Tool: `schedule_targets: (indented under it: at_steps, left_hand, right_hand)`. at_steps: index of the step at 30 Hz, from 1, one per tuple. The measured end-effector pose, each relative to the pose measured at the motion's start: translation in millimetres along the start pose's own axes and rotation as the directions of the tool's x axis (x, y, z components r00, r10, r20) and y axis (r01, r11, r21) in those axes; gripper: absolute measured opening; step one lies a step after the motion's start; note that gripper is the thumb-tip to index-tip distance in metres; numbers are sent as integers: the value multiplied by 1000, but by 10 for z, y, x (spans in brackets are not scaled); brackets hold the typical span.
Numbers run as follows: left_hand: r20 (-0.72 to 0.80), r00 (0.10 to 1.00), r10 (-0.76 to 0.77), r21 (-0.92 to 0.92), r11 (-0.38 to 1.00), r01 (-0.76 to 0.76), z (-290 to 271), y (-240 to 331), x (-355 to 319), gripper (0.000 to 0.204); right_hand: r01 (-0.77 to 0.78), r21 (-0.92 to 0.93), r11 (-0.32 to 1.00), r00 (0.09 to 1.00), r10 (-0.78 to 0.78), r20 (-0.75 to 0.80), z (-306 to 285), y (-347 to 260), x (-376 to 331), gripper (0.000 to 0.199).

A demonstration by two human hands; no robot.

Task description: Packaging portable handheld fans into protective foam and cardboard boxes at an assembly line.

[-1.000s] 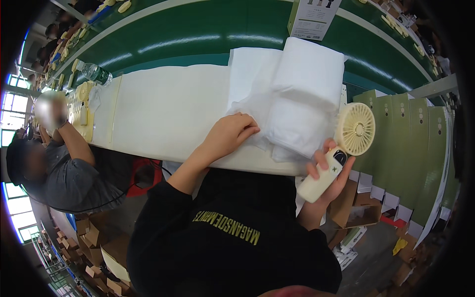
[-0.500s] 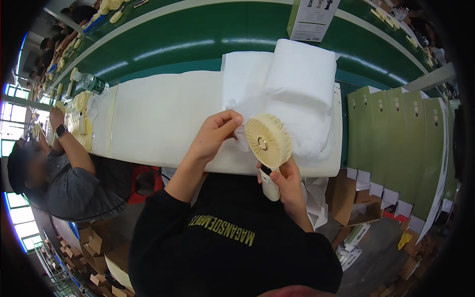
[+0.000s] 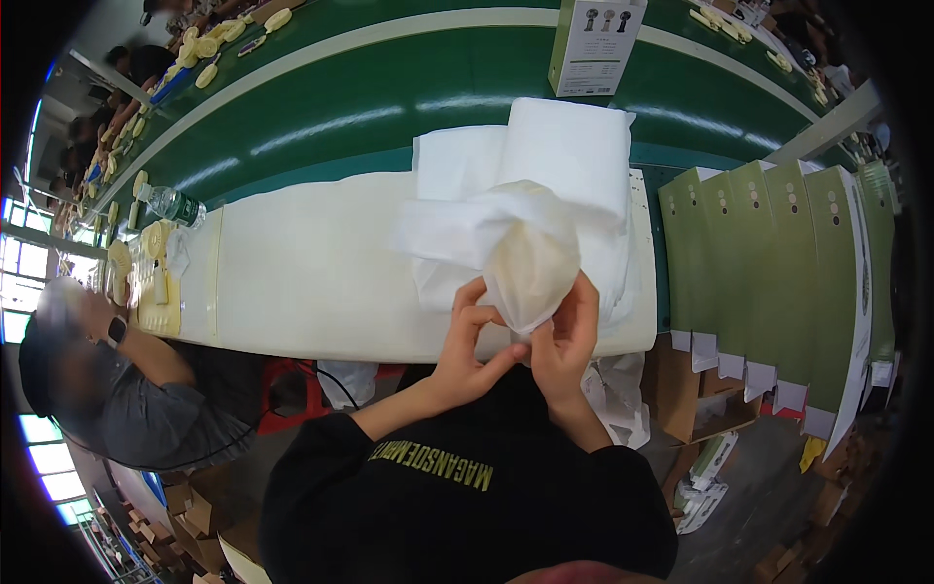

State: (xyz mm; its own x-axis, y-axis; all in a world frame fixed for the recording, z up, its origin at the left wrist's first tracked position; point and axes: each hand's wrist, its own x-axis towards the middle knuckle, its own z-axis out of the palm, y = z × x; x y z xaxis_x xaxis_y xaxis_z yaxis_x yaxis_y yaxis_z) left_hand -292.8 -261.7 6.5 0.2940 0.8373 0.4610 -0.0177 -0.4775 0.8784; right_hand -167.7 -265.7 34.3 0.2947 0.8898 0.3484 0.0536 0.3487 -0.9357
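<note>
White, thin, translucent wrap sheet [image 3: 486, 229] is being gathered around a cream round fan head [image 3: 530, 268], which is showing dimly through it; the bundle is sitting raised just above the near edge of the cream-covered surface [image 3: 302, 282], directly in front of the person's chest. Left hand [image 3: 467, 341] is curling closed, thumb and fingers pinching the wrap at the lower left of the bundle; right hand [image 3: 567, 336] is closing on the lower right, fingertips pressing the sheet inward under the head. Both hands are meeting at the neck below the head, probably because the loose material bunches there and is easiest to cinch. The handle is hidden by wrap and hands. Behind the bundle, a stack of white sheets [image 3: 564, 151] is lying flat within reach, likely the supply. Beyond it, a green belt [image 3: 389, 97] is running across, carrying an upright printed box [image 3: 595, 44]. To the right, a row of green cartons [image 3: 778, 263] is standing close to the surface's end, limiting sideways room there. To the left, the surface is offering more room until a water bottle [image 3: 170, 204] and cream fan parts [image 3: 146, 273] near a seated co-worker [image 3: 107, 389]. The near edge is lying right under the wrists.
</note>
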Motion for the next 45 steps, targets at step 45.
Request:
schedule_targets:
  at_steps: [45]
  left_hand:
    - [312,367,877,-168,431,-887,1653,1246,2266,52]
  right_hand:
    - [55,703,709,999,-39,-38,-630,-277,-109,49]
